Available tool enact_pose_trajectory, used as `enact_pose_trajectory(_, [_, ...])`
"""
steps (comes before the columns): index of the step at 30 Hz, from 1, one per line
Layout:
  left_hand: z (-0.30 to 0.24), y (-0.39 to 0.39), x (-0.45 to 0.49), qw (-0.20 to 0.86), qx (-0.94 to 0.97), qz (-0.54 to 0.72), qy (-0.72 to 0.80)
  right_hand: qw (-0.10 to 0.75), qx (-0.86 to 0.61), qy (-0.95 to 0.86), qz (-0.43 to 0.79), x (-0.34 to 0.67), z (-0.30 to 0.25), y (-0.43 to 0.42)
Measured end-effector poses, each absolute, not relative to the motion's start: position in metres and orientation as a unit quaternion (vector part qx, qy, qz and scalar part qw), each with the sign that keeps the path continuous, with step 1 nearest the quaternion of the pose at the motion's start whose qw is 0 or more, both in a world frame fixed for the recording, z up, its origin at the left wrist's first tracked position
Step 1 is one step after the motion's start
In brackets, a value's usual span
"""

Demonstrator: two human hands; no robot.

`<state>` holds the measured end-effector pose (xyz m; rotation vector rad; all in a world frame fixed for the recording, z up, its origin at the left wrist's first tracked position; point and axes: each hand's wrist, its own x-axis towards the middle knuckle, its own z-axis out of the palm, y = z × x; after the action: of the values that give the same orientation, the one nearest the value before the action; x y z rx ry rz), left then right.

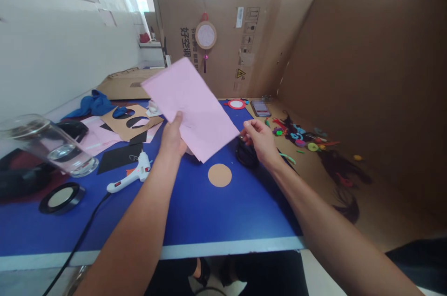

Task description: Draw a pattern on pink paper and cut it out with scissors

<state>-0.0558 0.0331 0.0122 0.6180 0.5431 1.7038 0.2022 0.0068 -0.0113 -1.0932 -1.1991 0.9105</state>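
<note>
Left hand [172,137] grips pink paper [195,110]; right hand [260,140] just beside its edge.

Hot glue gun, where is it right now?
In the head view, the white hot glue gun lies on the blue tabletop, left of the person's left hand, just below the black paper sheet.

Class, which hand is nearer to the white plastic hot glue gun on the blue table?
Left. The left hand, gripping a pink paper sheet, is close beyond the white plastic hot glue gun; the right hand is farther off to its right.
</note>
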Motion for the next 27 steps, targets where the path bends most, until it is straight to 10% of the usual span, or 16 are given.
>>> enact_pose_trajectory(11, [0.041,0.031,-0.105,0.490,0.252,0.813,0.189,0.549,-0.501,-0.594,0.307,0.200,-0.021,0.006])
enact_pose_trajectory(27, [0.025,0.033,-0.095,0.552,0.223,0.780,0.194,0.161,-0.296,-0.938,0.081,0.129,-0.025,-0.021])
